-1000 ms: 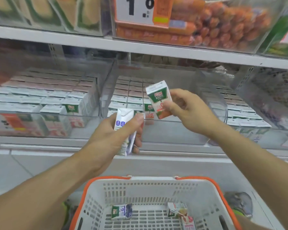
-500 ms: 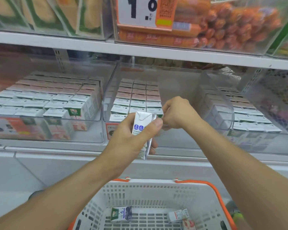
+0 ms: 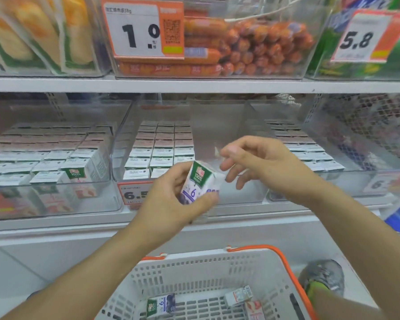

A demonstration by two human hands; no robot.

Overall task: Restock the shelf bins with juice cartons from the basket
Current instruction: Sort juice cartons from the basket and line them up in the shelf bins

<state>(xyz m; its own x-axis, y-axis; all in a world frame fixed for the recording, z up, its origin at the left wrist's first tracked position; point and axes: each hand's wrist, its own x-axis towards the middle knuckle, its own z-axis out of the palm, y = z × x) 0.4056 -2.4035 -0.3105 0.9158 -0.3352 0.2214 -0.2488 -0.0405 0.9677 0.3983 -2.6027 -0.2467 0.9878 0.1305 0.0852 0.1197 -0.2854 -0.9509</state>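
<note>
Clear, glossy plastic for the shelf bins (image 3: 116,199), with hazy reflections on the walls. Printed paperboard, smooth and faintly shiny, for the juice carton (image 3: 200,181) gripped in the left hand (image 3: 171,199). Matt white perforated plastic for the basket (image 3: 194,271), with a smooth orange plastic rim (image 3: 284,264). Painted metal, matt white, for the shelf edge (image 3: 194,85). Glossy film wrapping on the sausages (image 3: 252,45). Paper price tag (image 3: 143,28), matt, in an orange frame.
</note>
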